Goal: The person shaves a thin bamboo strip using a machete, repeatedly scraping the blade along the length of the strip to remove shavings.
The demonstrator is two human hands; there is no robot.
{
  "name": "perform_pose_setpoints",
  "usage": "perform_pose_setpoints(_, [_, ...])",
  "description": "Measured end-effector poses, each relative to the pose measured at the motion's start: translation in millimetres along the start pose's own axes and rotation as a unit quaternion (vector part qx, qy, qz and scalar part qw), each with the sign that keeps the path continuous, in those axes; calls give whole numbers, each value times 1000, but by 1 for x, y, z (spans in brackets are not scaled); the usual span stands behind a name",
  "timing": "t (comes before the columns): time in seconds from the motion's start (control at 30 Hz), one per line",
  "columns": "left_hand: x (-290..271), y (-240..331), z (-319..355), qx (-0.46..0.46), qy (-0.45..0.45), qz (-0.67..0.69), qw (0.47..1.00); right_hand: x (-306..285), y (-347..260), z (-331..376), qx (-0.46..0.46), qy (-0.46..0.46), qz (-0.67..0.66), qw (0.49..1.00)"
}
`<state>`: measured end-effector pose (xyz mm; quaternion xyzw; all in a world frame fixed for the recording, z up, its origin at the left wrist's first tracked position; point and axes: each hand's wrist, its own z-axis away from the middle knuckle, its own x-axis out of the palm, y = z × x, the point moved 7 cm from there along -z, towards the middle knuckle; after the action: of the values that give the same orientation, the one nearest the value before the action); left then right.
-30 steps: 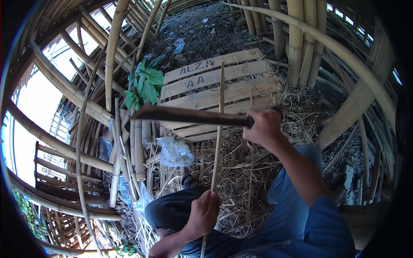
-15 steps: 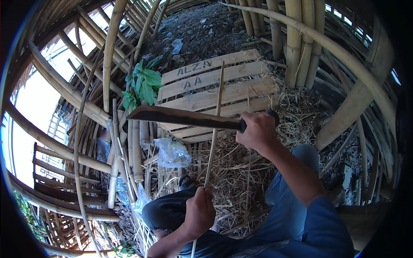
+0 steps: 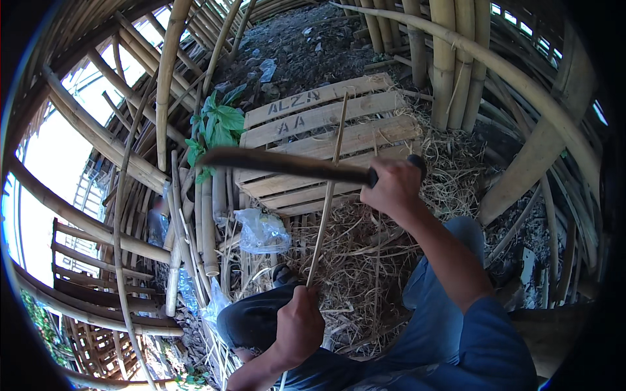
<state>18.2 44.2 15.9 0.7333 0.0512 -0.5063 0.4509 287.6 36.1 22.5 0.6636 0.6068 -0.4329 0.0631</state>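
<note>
Bamboo poles [image 3: 450, 58] are ringing a straw-littered floor [image 3: 365, 274]; the left hand [image 3: 298, 326] is gripping a thin strip [image 3: 326, 195] at 6 o'clock, the right hand [image 3: 391, 189] clenching a machete [image 3: 287, 164] across it, a wooden pallet [image 3: 326, 130] lying behind.

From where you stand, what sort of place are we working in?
Probably an outdoor bamboo-working spot on bare ground. Bamboo poles lean all round, shavings litter the soil by a wooden pallet, and the right hand holds a long knife against a bamboo strip.
</note>
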Motion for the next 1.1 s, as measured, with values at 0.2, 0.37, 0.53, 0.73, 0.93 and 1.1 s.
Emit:
perform_pose_setpoints(0.2, [5,-2,1,6,-26,-9,1000,-7,-6,5,-29,46,18,998])
perform_pose_setpoints(0.37, [10,9,7,16,-44,24,999,-12,35,-17,101,72,79,989])
perform_pose_setpoints(0.53, [9,5,6,-1,-48,4,999,-16,11,8,53,57,3,997])
perform_pose_setpoints(0.73, [7,3,0,36,8,-31,999,-4,-3,15,1,-9,-24,1000])
perform_pose_setpoints(0.93, [-2,-7,-14,-5,31,28,999,-2,-4,13,14,-5,-96,995])
perform_pose_setpoints(1.1, [15,-28,-10,-190,-64,396,896,-2,-1,12,38,35,-91,995])
